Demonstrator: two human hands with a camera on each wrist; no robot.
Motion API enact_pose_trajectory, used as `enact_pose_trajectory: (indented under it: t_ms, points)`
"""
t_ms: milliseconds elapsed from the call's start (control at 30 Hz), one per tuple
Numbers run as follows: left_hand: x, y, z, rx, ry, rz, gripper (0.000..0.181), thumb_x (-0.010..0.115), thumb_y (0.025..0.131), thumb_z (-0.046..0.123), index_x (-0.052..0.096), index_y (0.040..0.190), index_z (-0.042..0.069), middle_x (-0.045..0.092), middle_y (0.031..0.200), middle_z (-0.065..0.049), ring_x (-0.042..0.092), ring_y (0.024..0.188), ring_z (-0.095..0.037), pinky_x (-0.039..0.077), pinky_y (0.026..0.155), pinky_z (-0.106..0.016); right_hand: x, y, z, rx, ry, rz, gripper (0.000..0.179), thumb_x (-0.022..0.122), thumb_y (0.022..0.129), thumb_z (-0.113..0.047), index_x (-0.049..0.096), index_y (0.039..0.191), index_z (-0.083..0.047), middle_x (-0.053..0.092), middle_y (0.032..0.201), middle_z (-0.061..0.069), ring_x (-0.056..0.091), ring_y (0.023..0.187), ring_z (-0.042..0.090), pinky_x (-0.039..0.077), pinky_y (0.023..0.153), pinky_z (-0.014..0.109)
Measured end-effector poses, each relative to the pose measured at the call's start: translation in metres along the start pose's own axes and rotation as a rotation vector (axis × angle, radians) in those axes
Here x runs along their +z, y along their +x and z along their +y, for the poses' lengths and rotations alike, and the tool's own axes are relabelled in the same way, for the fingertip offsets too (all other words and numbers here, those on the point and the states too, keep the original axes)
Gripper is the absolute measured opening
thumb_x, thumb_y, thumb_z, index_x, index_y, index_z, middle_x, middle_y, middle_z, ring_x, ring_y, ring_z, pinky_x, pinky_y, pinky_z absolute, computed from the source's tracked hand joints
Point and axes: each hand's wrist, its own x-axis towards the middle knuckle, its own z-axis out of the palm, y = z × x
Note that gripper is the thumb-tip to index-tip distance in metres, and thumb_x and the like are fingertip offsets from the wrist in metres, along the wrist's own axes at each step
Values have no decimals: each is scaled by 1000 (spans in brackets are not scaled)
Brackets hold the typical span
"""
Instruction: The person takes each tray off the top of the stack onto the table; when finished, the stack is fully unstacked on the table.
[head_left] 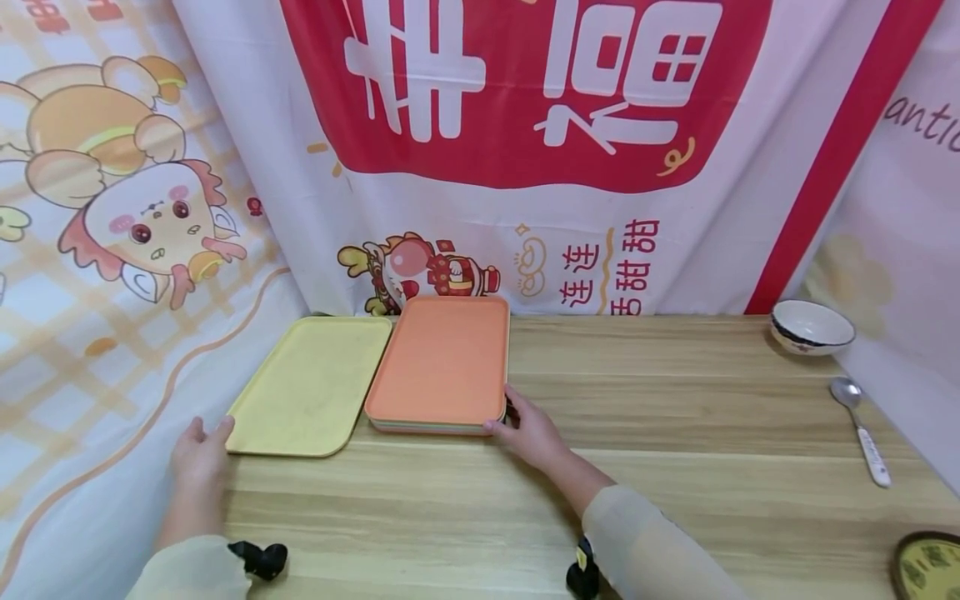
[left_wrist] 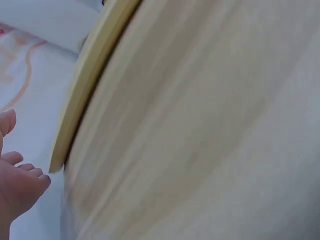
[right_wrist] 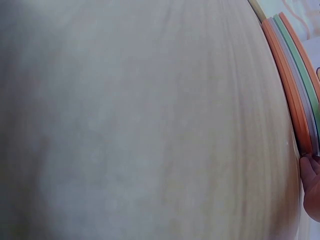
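Note:
A yellow tray (head_left: 311,387) lies flat on the wooden table, at the left in the head view. Right at its near left corner is my left hand (head_left: 201,458), fingers and thumb spread; the left wrist view shows that hand (left_wrist: 22,185) just beside the tray's edge (left_wrist: 85,85). To the right of the yellow tray sits a stack of trays (head_left: 442,362) with an orange one on top. Edges in orange, grey and green show in the right wrist view. My right hand (head_left: 534,433) grips the stack's near right corner, thumb at the front edge, fingers along the right side.
A white bowl with a dark pattern (head_left: 810,327) stands at the back right. Nearer lies a spoon (head_left: 862,433) with a white handle. A round dark-rimmed, yellow-green item (head_left: 930,567) is cut off at the lower right. Printed cloths (head_left: 420,208) hang behind and at the sides.

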Motion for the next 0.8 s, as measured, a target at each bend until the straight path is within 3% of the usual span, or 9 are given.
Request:
enact_pose_trajectory:
  t_ms: [133, 300, 500, 800]
  points:
    - [15, -6, 10, 30, -27, -17, 84, 50, 98, 46, -3, 157, 19, -8, 164, -4, -4, 152, -23, 6, 128, -44, 0, 0, 1, 4, 1, 3, 82, 70, 89, -39, 31, 153, -7, 46, 149, 18, 54, 130, 35, 49, 109, 46]
    - [44, -17, 14, 118, -22, -61, 80, 53, 100, 39, 4, 158, 15, 0, 165, -10, 3, 153, -26, 10, 128, -44, -1, 0, 0, 6, 5, 6, 81, 71, 90, -37, 31, 153, -7, 47, 149, 18, 53, 130, 34, 48, 109, 45]
    - [80, -28, 13, 183, 39, -197, 81, 54, 100, 37, 2, 157, 12, 4, 165, -10, 9, 153, -29, 13, 128, -43, -1, 1, -1, 5, 4, 6, 81, 71, 89, -38, 31, 153, -8, 47, 149, 17, 54, 130, 33, 49, 109, 45]
    - [132, -46, 20, 252, -48, -381, 79, 54, 101, 15, -1, 157, 7, 11, 165, -14, 17, 152, -29, 19, 127, -39, 0, 0, -1, 6, 19, 1, 82, 71, 89, -38, 30, 153, -7, 45, 150, 18, 53, 130, 35, 48, 110, 46]
